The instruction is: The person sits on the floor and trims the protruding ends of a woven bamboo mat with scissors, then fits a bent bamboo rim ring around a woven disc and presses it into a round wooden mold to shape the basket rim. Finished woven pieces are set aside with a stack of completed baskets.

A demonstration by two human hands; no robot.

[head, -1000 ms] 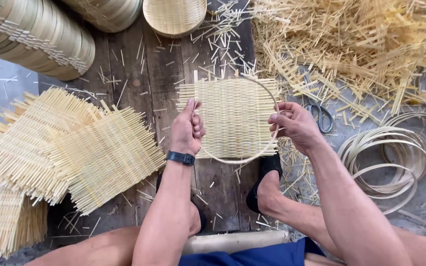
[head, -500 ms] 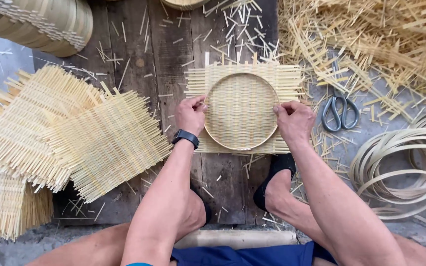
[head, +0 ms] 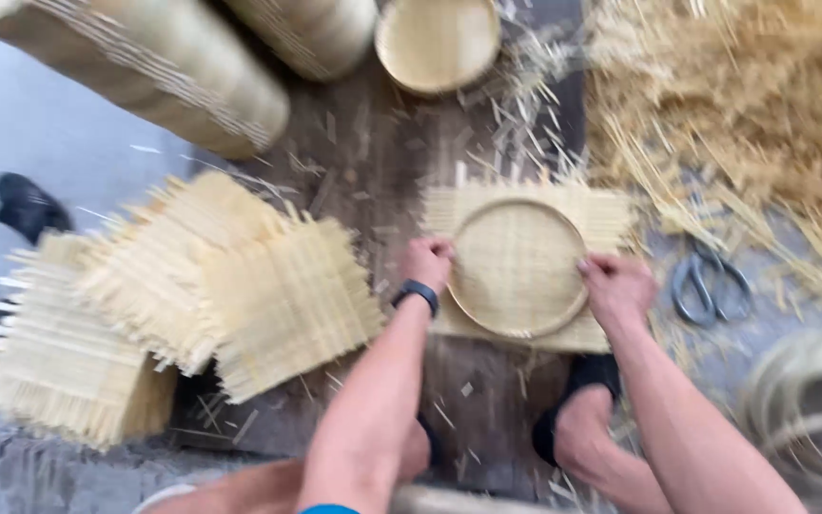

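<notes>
A square woven bamboo mat (head: pixel 601 221) lies on a dark wooden board (head: pixel 373 162), with a round bamboo hoop (head: pixel 518 268) pressed down on it. My left hand (head: pixel 427 262) grips the hoop's left rim and my right hand (head: pixel 616 286) grips its right rim. A dark band sits on my left wrist. The view is motion-blurred.
Stacks of woven square mats (head: pixel 230 286) lie to the left. Scissors (head: pixel 711 284) rest right of the mat. A heap of bamboo offcuts (head: pixel 744 105) fills the top right. Stacked round trays (head: pixel 145 76), a small round tray (head: pixel 438 40), coiled bamboo strips (head: pixel 811 409) and my feet (head: pixel 573 419) surround the board.
The mat and hoop have come down from a raised, tilted hold to lie flat on the board. The camera has tipped, showing more of the left side.
</notes>
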